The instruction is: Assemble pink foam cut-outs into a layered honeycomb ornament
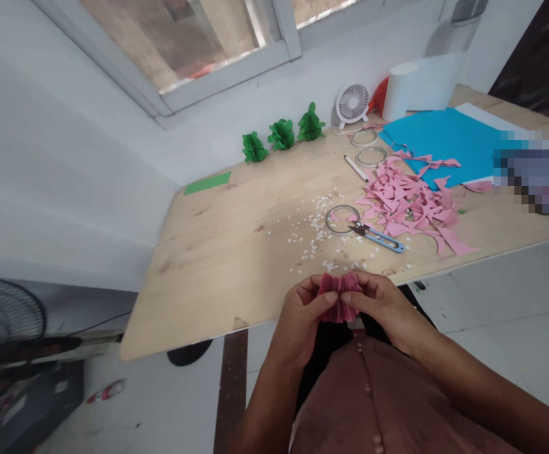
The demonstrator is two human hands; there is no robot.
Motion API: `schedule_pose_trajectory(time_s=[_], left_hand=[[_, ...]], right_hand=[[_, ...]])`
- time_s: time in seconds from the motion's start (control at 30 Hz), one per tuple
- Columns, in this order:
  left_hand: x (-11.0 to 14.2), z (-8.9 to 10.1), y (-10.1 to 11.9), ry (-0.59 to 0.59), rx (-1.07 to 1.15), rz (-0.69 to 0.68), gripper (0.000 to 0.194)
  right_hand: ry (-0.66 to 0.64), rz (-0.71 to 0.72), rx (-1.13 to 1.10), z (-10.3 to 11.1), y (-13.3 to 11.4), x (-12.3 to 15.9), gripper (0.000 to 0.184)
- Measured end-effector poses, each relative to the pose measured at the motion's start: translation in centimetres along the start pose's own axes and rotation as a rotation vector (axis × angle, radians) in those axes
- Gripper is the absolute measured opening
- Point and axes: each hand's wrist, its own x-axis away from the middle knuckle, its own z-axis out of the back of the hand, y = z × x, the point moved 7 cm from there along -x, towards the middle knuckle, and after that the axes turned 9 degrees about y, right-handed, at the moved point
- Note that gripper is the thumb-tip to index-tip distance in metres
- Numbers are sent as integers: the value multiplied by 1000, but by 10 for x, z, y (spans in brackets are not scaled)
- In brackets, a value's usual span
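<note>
Just off the table's front edge, a bundle of layered pink paper point(339, 297) is held between both hands, its folds fanned toward the two sides. My left hand point(306, 307) grips its left side, the thumb pressed near the middle. On the opposite side, my right hand point(379, 302) pinches it with the thumb almost meeting the other one. Fingers behind the paper are partly hidden. Beyond the hands lie blue-handled thread snips point(381, 238), their blades over a tape ring point(343, 219). Small white paper bits point(312, 236) are scattered nearby.
Pink paper scraps point(411, 198) heap on the table point(208, 265), near a blue sheet point(454, 142) and a white marker point(355, 168). Three green paper figures point(282, 134), a small white fan point(352, 104) and a green strip point(208, 183) line the back. A floor fan point(7, 328) stands left.
</note>
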Motion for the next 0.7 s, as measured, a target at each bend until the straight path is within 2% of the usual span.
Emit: schedule_pose_trajectory(time_s=[0.17,0.7], left_hand=[[-1,3,-1,0,-35,-5,23],[2,2,-4,-49,47,76,20]], right_hand=[[12,27,41,1,3,-1,13],[-30,-6,-69,-2,8,1,13]])
